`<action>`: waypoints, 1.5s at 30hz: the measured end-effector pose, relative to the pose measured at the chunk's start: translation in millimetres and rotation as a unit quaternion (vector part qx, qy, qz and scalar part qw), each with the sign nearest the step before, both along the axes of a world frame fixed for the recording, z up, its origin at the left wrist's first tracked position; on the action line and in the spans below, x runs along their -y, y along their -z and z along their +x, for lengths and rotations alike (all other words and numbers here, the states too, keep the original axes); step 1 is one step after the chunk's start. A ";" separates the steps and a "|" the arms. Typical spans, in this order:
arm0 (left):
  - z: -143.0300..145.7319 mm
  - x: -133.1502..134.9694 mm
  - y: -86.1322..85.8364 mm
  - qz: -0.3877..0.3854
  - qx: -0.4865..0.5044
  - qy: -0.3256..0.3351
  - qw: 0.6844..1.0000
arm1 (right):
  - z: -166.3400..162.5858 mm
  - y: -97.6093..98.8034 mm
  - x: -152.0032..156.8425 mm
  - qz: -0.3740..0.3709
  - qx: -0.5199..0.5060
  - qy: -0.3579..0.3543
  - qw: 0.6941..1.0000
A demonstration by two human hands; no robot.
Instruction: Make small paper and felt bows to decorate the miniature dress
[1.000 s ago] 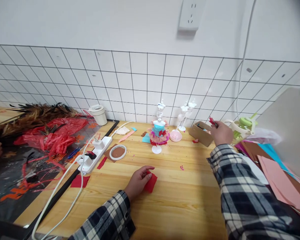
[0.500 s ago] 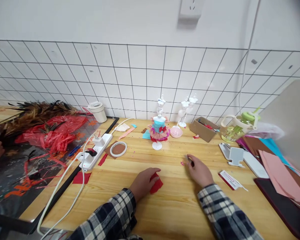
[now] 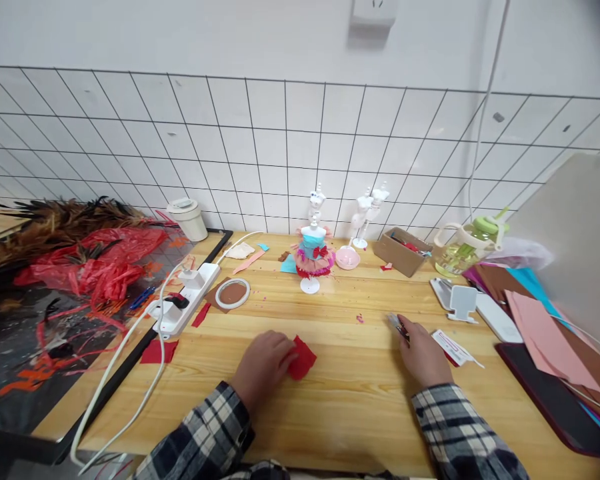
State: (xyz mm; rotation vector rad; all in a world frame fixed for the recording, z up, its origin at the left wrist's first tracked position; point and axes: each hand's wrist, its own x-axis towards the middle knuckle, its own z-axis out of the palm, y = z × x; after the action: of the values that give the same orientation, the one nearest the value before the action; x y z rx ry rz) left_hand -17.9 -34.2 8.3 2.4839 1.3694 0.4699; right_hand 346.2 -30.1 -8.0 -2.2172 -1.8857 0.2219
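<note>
My left hand (image 3: 266,363) has its fingers closed on the edge of a small piece of red crepe paper (image 3: 303,359), just above the wooden tabletop. In my right hand (image 3: 423,353) is a small dark and silvery tool (image 3: 399,327); its exact kind is hard to make out. Beyond both hands stands a mini dress form (image 3: 313,241) on a round white base, dressed in a light blue top, a pink ruffled skirt and a red bow. Tiny pink scraps (image 3: 360,319) lie between my right hand and the form.
Left are a power strip (image 3: 187,300) with white cables, a tape roll (image 3: 233,293) and red paper pieces (image 3: 159,352). At the back stand a pink bowl (image 3: 347,259), a cardboard box (image 3: 403,253) and a teapot (image 3: 467,247). A phone stand (image 3: 463,303) and coloured paper (image 3: 545,333) lie right.
My right hand has moved right with the tool, away from the pink scraps. My left hand has shifted slightly left with the red paper, more of which now shows. The view has tilted slightly.
</note>
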 end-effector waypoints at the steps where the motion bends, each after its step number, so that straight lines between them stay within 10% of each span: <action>1: 0.6 5.8 1.0 -0.019 -0.007 0.017 1.000 | 1.5 1.8 -2.0 -0.001 -0.002 -0.007 1.000; 9: 1.4 -7.5 8.5 -0.024 0.037 0.015 0.999 | -35.1 11.0 -22.1 0.134 -0.157 -0.029 0.978; 14: -1.5 -21.4 16.6 -0.012 0.081 0.027 0.996 | -69.0 12.3 -26.6 -0.107 -0.443 -0.159 0.876; 18: -3.3 -17.4 18.4 -0.009 0.083 0.048 0.995 | -67.5 5.4 -33.9 0.175 -0.330 -0.092 0.923; 22: 0.6 -21.2 15.2 -0.016 0.077 0.038 0.996 | -78.4 0.5 -26.4 0.268 -0.270 -0.149 0.913; 28: 9.8 -40.9 13.3 -0.025 0.041 0.038 0.998 | -133.9 4.1 -16.1 0.148 -0.156 -0.355 0.910; 45: 21.3 -23.0 7.8 0.050 -0.016 0.062 0.997 | -145.7 3.9 -17.2 0.038 -0.033 -0.346 0.937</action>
State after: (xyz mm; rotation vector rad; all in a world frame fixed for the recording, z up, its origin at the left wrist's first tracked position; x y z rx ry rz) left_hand 3.3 -11.2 0.5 2.6485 1.2230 0.4838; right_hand 200.5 -12.9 -11.9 -1.3905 -2.5076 0.3192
